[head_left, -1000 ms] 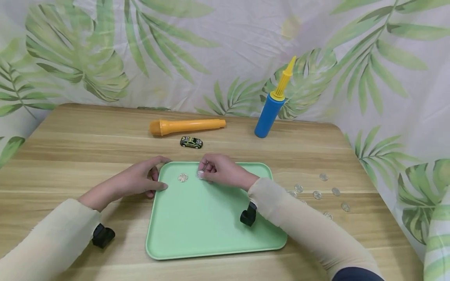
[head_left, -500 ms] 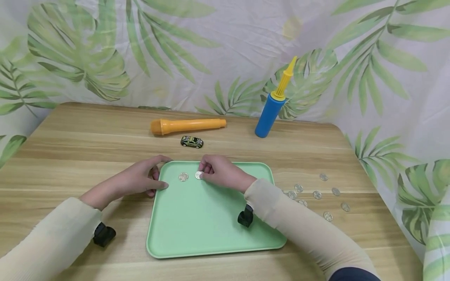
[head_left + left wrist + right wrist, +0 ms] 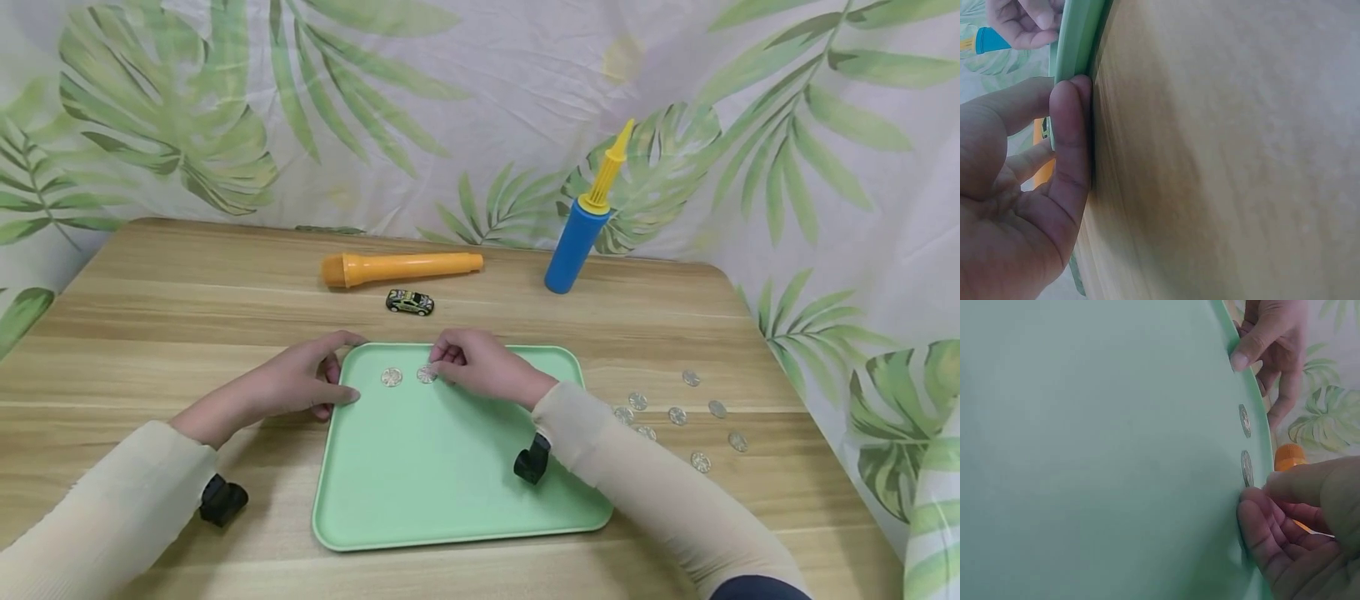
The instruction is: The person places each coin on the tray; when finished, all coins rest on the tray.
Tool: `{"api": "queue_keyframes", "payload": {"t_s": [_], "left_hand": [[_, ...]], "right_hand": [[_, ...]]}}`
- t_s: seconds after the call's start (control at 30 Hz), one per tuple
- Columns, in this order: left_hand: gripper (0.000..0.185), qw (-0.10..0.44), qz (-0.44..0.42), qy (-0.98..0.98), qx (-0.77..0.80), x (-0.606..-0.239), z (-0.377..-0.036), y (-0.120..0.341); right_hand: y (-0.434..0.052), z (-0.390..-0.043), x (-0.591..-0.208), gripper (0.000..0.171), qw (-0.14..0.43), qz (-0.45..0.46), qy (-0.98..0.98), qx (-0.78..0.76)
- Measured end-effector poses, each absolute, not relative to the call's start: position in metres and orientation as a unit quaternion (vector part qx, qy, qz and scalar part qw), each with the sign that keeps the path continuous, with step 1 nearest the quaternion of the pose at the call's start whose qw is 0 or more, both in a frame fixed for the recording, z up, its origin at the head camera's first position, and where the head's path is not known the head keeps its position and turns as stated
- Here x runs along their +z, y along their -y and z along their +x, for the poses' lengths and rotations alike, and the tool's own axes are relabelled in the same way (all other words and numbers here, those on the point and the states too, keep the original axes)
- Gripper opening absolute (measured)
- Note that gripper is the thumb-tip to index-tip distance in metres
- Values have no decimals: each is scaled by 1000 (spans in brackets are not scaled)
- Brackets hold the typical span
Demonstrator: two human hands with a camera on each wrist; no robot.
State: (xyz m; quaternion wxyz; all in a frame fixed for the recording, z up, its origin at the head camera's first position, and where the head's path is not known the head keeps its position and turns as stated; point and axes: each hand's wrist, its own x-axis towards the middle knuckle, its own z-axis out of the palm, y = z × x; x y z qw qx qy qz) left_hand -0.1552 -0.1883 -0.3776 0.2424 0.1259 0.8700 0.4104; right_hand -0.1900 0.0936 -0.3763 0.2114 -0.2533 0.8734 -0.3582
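A light green tray (image 3: 450,475) lies on the table, and my left hand (image 3: 303,379) grips its upper left corner. The thumb is over the rim; other fingers are along the outer side, as the left wrist view shows on the tray's edge (image 3: 1075,44). Two silver coins lie flat near the tray's far rim: a left coin (image 3: 392,377) and a right coin (image 3: 426,374). My right hand (image 3: 480,367) is beside the right coin, thumb and fingertips at its edge, fingers loosely curled. In the right wrist view this coin (image 3: 1247,467) shows just beyond the fingertips.
Several loose coins (image 3: 677,416) are scattered on the wooden table (image 3: 187,300) right of the tray, some near the right forearm. Behind the tray are a toy car (image 3: 410,302), an orange toy microphone (image 3: 405,267) and an upright blue and yellow hand pump (image 3: 573,242).
My right thumb, which overlapped the right coin half a second ago, has drawn slightly to the right, baring more of the coin. The left hand and the tray stay in place.
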Motion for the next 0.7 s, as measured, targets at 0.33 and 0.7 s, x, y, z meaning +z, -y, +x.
{"api": "queue_keyframes", "payload": {"t_s": [0.33, 0.7], "left_hand": [[76, 240, 121, -872, 408, -379, -154, 191], [75, 240, 123, -872, 409, -378, -154, 187]], "right_hand": [[-137, -186, -376, 14, 192, -220, -871, -396], [-222, -168, -365, 24, 148, -158, -877, -429]]}}
